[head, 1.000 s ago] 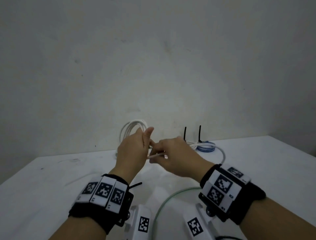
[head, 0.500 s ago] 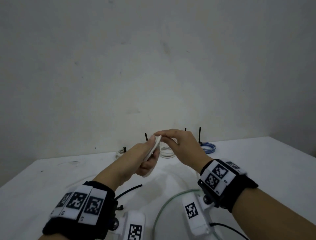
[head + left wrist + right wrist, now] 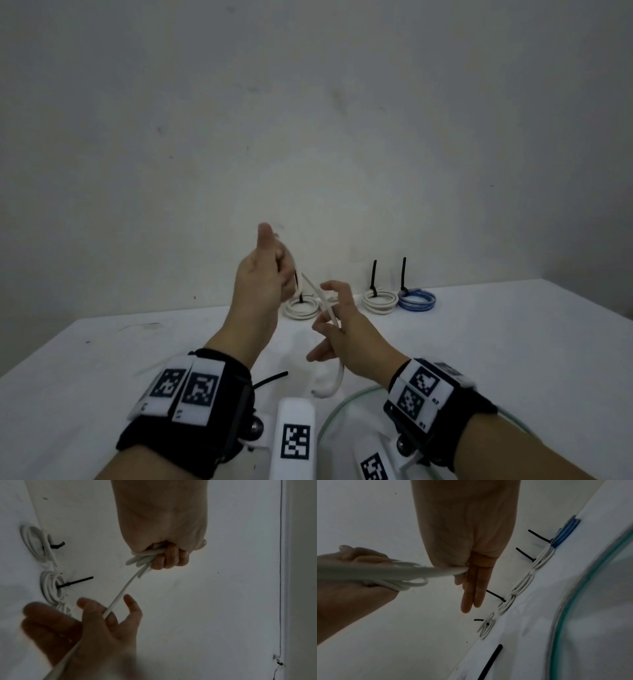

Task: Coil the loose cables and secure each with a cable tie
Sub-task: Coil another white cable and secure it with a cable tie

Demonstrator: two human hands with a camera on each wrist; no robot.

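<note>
My left hand (image 3: 270, 274) is raised above the table and grips a small coil of white cable (image 3: 145, 557) in its curled fingers. From that coil a straight run of the white cable (image 3: 320, 299) slants down into my right hand (image 3: 335, 329). The right hand holds it between thumb and fingers, its other fingers (image 3: 471, 595) stretched straight. The cable's loose tail (image 3: 334, 383) curves down below the right hand to the table. One loose black cable tie (image 3: 270, 379) lies on the table near my left wrist.
Along the wall edge of the white table (image 3: 513, 342) lie several finished coils: white ones (image 3: 301, 306) (image 3: 380, 301) and a blue one (image 3: 416, 298), their black tie ends (image 3: 404, 274) sticking up. A pale green cable (image 3: 342, 404) arcs across the table near my right wrist.
Half a second ago both hands met at the coil. Now my left hand has lifted the coil higher, and my right hand has slid down and back along the cable.
</note>
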